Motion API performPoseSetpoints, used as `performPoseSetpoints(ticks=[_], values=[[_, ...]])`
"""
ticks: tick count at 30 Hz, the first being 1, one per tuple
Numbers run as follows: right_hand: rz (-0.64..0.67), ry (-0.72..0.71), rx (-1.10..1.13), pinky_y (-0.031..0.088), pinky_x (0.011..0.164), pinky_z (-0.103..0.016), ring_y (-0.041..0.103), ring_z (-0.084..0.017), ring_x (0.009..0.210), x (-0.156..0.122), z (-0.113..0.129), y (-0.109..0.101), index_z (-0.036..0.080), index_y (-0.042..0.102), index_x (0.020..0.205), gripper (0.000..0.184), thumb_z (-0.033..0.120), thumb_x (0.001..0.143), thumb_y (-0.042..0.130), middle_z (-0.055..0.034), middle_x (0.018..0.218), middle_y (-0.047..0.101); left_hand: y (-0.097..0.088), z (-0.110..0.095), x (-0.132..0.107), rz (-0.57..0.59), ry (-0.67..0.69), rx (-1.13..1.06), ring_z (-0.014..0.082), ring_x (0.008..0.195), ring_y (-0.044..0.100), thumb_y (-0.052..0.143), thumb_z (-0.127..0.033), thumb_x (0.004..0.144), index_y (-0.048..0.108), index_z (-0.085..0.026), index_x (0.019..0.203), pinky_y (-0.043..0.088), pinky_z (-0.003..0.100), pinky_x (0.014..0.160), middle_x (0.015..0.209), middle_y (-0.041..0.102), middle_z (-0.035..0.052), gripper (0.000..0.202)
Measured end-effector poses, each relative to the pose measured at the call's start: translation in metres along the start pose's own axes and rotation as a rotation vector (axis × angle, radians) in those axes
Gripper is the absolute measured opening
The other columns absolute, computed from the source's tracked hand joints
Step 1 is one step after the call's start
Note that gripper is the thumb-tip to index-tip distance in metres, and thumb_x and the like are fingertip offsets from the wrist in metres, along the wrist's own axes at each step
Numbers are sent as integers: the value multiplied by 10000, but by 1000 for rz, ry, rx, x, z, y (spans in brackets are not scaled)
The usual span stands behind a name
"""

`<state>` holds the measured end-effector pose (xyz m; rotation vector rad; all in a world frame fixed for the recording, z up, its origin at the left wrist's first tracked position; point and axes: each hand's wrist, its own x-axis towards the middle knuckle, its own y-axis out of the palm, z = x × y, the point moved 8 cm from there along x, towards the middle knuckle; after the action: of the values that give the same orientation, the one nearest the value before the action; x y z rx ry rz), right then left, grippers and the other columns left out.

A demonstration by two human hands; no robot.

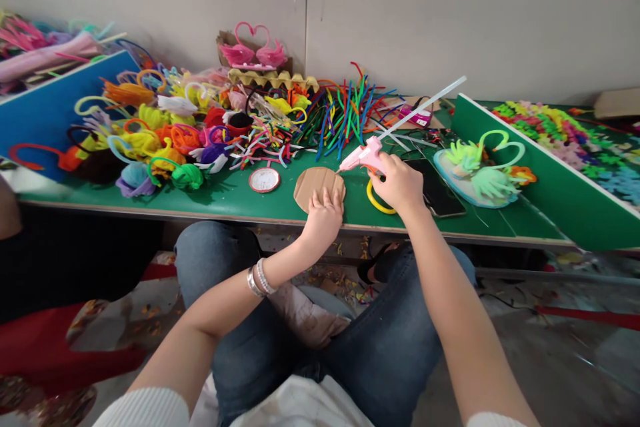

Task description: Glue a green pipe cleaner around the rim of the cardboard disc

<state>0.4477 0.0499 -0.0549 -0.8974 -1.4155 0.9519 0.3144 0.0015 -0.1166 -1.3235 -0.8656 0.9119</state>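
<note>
Mid-frame, left hand (324, 219) is resting parted fingers (327, 198) on cardboard disc (311, 185), presumably light, best rim-held, right hand (401, 183) gripping glue gun (369, 152).

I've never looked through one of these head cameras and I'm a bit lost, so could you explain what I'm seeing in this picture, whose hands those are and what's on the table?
There is no machine here: the bare hands belong to the person wearing the camera on their head, so you look forward and down over their own lap. The left hand lies on a round cardboard disc. The right hand holds a pink glue gun, with a long pale stick poking out of its back. Its nozzle is at the disc's edge; I can't tell whether they touch. On the green table you also see a dark phone, bundled colored stems and, to the right, a green swan pair.
</note>
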Motion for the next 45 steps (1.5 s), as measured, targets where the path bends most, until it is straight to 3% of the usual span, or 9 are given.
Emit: performPoseSetpoints(ticks=[31, 45], values=[[-61, -17, 15, 259, 544, -287, 588, -238, 878, -18, -18, -10, 174, 555, 1180, 396, 333, 830, 460, -91, 998, 653, 1, 0, 0, -5, 1, 1, 368, 1283, 411, 272, -90, 937, 312, -17, 1417, 414, 497, 1011, 1399, 379, 271, 487], [-41, -9, -2, 240, 527, -293, 586, -245, 856, -12, -13, -7, 181, 554, 1171, 359, 292, 846, 448, -97, 969, 653, -3, -1, -1, 27, -10, 19, 368, 1282, 416, 259, -102, 943, 324, -38, 1419, 440, 493, 984, 1416, 359, 250, 485]])
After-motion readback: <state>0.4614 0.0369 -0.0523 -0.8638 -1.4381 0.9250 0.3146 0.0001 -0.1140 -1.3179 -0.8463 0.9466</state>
